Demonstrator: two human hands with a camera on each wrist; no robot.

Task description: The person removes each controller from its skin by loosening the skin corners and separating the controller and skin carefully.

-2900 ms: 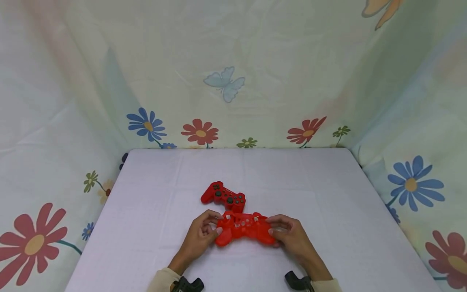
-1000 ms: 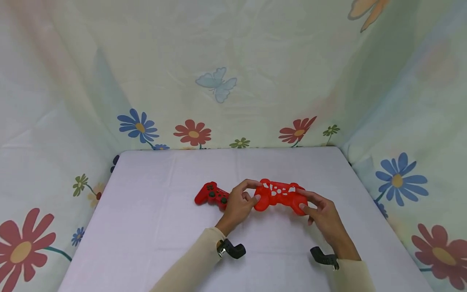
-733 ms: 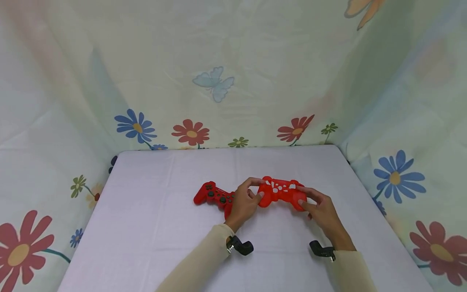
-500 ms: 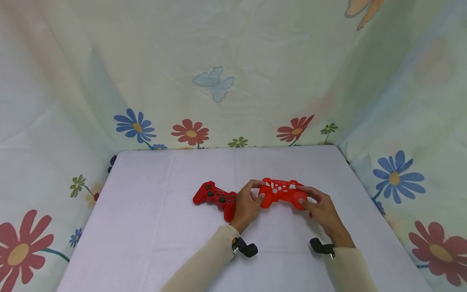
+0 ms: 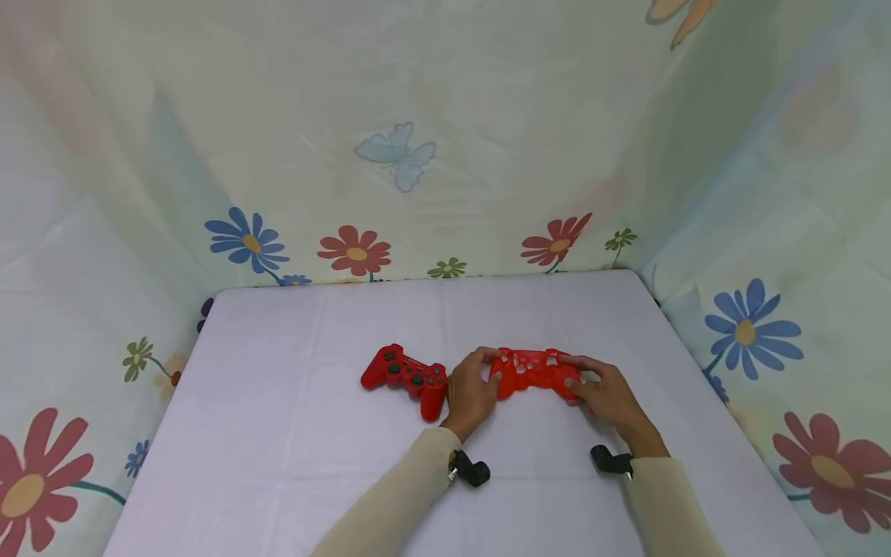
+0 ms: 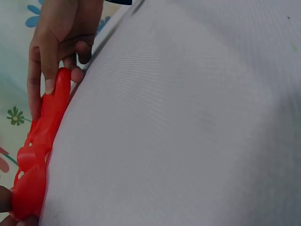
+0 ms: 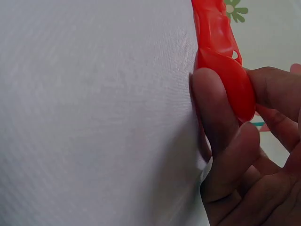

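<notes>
A red silicone controller cover (image 5: 532, 370) with cut-out holes lies level at or just above the white tabletop, right of centre. My left hand (image 5: 470, 394) pinches its left grip between thumb and fingers. At the other end my right hand (image 5: 609, 394) holds the right grip the same way. The right wrist view shows a fingertip (image 7: 211, 99) against the cover's rounded end. Close beside the left hand sits a red game controller (image 5: 402, 377) with dark sticks and buttons. In the left wrist view the cover (image 6: 54, 106) stretches between both hands.
A white cloth covers the table (image 5: 292, 464). Behind and at both sides hangs a pale curtain (image 5: 487, 139) printed with flowers and butterflies. Black wrist cameras (image 5: 470, 469) are strapped at both beige sleeves.
Both hands have carried the cover from in front of the controller to the right and farther back, then lowered it slightly. The controller stays on the table.
</notes>
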